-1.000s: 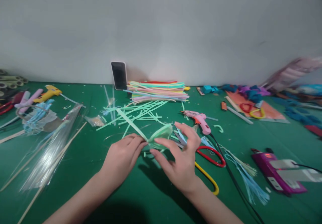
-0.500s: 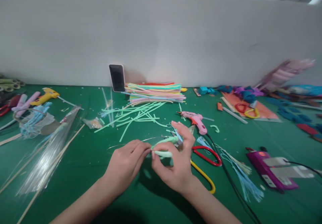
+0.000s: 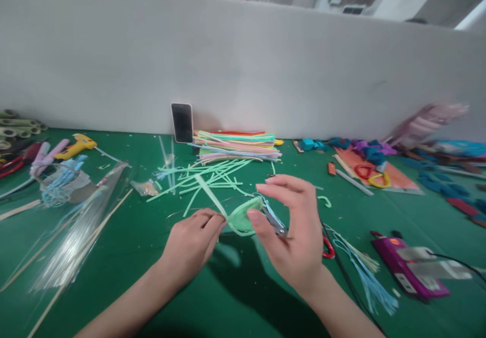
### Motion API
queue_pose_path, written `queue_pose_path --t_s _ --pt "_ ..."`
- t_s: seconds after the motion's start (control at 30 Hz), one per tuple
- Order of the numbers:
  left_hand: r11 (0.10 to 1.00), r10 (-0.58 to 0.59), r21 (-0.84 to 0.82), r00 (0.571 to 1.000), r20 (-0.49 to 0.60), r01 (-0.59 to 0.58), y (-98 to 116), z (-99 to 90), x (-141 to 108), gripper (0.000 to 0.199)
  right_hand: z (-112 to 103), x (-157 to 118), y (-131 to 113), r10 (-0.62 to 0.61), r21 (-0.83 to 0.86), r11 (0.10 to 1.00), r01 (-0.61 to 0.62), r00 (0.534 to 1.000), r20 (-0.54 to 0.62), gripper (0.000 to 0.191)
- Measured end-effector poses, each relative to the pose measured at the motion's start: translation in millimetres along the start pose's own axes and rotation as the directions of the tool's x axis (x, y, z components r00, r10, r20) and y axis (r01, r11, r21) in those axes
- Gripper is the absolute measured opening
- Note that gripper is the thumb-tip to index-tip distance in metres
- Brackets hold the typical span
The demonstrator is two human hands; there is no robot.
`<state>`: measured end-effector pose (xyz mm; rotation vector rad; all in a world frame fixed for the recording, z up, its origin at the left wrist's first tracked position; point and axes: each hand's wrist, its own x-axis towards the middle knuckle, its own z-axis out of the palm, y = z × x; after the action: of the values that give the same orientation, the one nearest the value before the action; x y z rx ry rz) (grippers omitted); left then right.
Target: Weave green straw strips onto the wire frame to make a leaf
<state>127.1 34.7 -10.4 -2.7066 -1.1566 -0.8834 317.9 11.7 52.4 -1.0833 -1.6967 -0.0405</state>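
My left hand (image 3: 193, 242) pinches a light green pipe-cleaner shape (image 3: 243, 216) at its left end. The shape has a rounded, leaf-like loop, and one straight strip (image 3: 208, 194) rises from the pinch toward the upper left. A thin wire curves out behind my left hand. To the right of the loop is my right hand (image 3: 292, 226), its thumb and fingers spread, the thumb near the loop's edge. Whether the thumb touches the loop is hard to tell. Loose green strips (image 3: 216, 173) lie on the table beyond both hands.
A phone (image 3: 183, 123) leans on the wall beside a colourful pipe-cleaner stack (image 3: 239, 145). Scissors with a red handle (image 3: 328, 247) and a black cable lie by my right hand. At right is a purple box (image 3: 410, 267); at left, a yellow glue gun (image 3: 78, 145) and clear film (image 3: 76, 231).
My right hand has opened and moved right, off the green piece. A straight strip now points up and left from my left hand's pinch. The view has tilted up slightly.
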Motion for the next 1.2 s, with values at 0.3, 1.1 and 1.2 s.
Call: queue_pose_path --t_s 0.3,1.1,1.2 --pt "0.989 -0.125 0.085 0.987 0.097 0.117 4.6 -7.2 8.2 0.021 26.5 61.4 17.5 -0.426 -0.326 0.755 0.570 0.803 0.418 0.028" --pt "0.973 -0.228 -0.002 0.968 0.102 0.229 -7.1 -10.7 -0.5 0.022 36.1 5.7 10.8 -0.339 -0.265 0.890 0.372 0.927 0.164 0.031" --pt "0.964 -0.252 -0.056 0.961 0.117 0.259 -7.7 -10.0 -1.6 0.020 34.3 3.2 14.5 -0.338 -0.323 0.882 0.342 0.938 0.072 0.037"
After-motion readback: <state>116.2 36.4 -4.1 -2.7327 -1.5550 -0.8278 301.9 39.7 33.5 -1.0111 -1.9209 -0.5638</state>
